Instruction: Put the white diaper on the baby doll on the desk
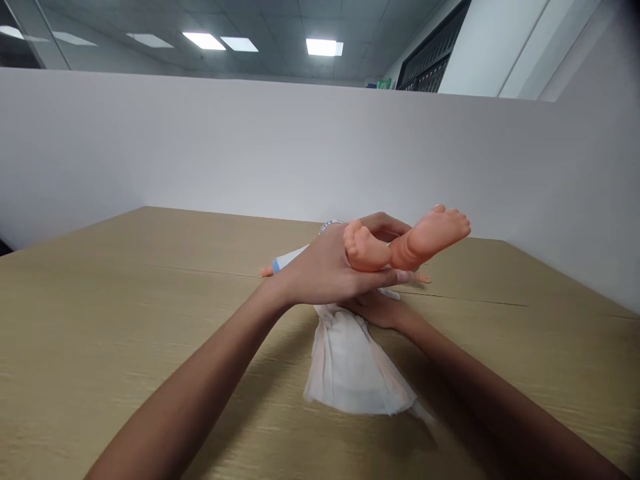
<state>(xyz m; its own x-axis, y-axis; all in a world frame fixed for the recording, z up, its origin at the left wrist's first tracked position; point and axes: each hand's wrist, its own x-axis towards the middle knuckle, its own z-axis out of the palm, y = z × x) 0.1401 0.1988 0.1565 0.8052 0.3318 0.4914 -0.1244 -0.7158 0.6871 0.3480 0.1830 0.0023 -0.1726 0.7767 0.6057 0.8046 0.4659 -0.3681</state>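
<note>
A baby doll [425, 237] lies on its back on the table, its feet pointing up towards me. My left hand [330, 267] is closed around its lower legs and holds them raised. Beyond the wrist show a white sleeve with a blue cuff [281, 262] and one small doll hand. The doll's head and most of its body are hidden behind my hands. Below my left hand, my right hand [375, 308] reaches in under the raised legs, its fingers out of sight. A thin white cloth [353, 367], gathered at the top, spreads from there towards me over the tabletop.
The wood-coloured table [125, 320] reaches back to a white partition [225, 147], with another white wall [590, 187] along the right. Over the partition show ceiling lights and a dark slatted frame [433, 50].
</note>
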